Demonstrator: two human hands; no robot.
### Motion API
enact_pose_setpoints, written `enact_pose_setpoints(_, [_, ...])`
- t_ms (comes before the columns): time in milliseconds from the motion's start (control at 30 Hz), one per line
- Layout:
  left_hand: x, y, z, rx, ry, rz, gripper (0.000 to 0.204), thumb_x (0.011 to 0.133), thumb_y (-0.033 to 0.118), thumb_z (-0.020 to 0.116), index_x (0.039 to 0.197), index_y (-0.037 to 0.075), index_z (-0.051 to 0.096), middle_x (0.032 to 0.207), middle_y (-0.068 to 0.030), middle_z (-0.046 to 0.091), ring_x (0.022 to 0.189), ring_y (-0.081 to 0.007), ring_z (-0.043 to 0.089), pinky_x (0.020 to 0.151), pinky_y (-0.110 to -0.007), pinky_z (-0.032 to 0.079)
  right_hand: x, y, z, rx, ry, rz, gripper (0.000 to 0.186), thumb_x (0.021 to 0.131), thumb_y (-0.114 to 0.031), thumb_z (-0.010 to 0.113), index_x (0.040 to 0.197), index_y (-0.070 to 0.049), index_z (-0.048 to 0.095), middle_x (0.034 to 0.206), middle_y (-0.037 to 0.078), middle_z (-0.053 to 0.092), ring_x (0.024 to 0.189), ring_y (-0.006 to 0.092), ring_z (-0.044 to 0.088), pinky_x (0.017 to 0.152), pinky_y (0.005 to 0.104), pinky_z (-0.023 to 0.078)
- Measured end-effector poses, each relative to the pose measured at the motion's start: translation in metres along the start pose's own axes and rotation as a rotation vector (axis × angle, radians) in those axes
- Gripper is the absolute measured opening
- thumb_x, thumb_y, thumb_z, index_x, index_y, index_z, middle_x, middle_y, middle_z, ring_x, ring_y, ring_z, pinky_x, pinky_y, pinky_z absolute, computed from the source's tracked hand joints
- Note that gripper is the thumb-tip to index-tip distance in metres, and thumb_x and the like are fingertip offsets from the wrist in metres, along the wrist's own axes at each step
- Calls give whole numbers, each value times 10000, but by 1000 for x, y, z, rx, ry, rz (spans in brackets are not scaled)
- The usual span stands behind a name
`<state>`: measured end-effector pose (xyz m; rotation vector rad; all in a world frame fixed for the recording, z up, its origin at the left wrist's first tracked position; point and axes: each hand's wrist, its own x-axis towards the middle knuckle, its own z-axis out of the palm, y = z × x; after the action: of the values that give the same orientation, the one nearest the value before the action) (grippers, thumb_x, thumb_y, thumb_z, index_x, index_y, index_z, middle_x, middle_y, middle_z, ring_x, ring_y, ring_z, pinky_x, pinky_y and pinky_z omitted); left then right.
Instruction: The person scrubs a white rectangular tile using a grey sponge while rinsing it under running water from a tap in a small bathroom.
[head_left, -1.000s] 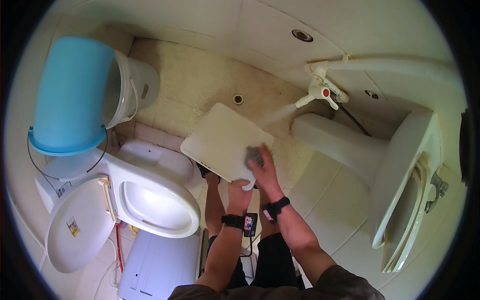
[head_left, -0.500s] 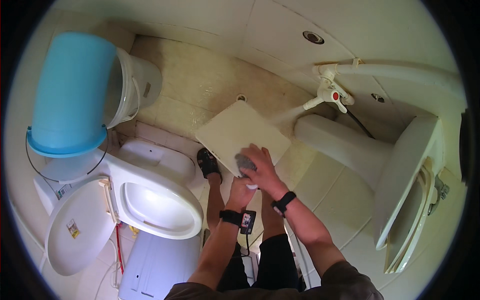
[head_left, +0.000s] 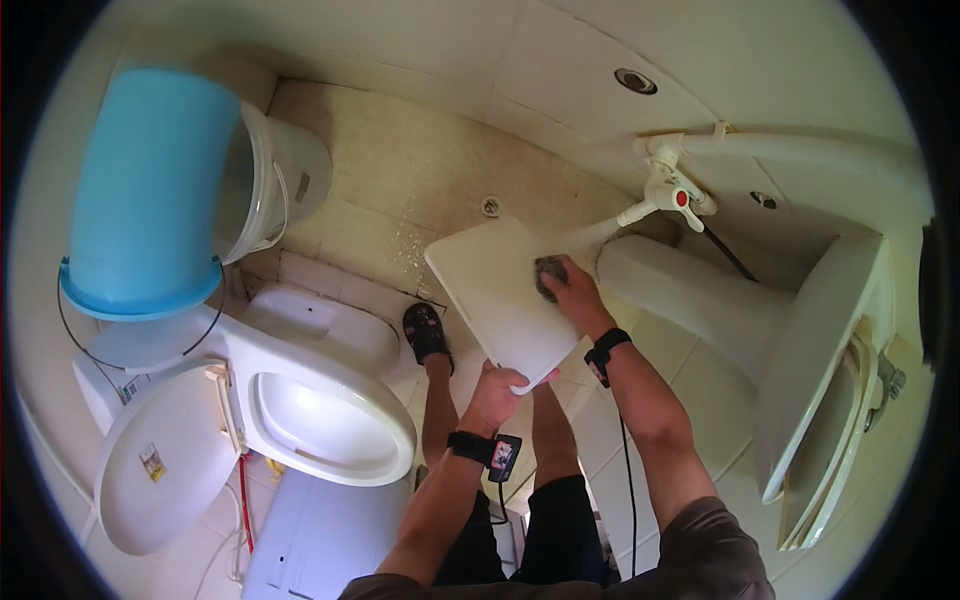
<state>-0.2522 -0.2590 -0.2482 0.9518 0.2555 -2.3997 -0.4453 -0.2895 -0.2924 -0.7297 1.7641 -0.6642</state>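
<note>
A flat white board (head_left: 490, 300) with rounded corners is tilted in front of my legs. My left hand (head_left: 490, 398) grips its near corner, thumb on the upper face. In my right hand (head_left: 580, 300) is a dark grey scouring pad (head_left: 549, 278), closed in the fingers and resting on the board near its right edge. A white tap (head_left: 665, 196) with a red-centred handle sprays water (head_left: 590, 236) onto the board's far right part.
At left, a blue bucket (head_left: 150, 190) lies tipped beside a white bucket (head_left: 290, 170), above a toilet (head_left: 330, 410) with a raised lid (head_left: 165, 460). A washbasin (head_left: 830, 340) on a pedestal stands at right. A floor drain (head_left: 490, 206) and wet tiles lie beyond the board.
My right hand has moved right and slightly away with the scouring pad, from the board's near edge. The board has turned and tilted; my left hand's hold on its corner now shows.
</note>
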Motion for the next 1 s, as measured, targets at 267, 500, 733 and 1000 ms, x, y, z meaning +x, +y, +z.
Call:
enact_pose_setpoints(267, [8,13,-6,-161,-5,-19,717,578,-130,469,1279,7,403,1240,-177,483,1158,-370,473,979,-610,357,-34,20,21,21,-3,-120,466,763,-122,626,1208,-60,505,1225,151,514,1176,321,441,1018,411,310])
enact_pose_setpoints(500, [15,35,-58,1137,57,16,505,663,-94,406,1165,-79,461,1149,-189,544,1113,-310,493,1042,-437,360,-67,-12,63,-143,-60,-460,441,783,-162,628,1198,-62,518,1204,205,510,1185,342,446,1007,383,336])
enact_pose_setpoints(733, [19,14,-8,659,97,269,374,748,-7,571,1121,-17,561,1022,-103,628,945,-306,604,850,-402,475,-31,25,39,-43,163,-201,454,772,-176,631,1188,-42,507,1167,180,529,1138,301,469,985,402,344])
enact_pose_setpoints(1000, [78,-6,25,-69,0,-78,434,976,336,380,1261,11,414,1240,-109,510,1131,-222,504,949,-368,428,1,39,-23,166,391,-32,430,836,-221,617,1197,-19,500,1061,139,606,979,210,582,863,331,443])
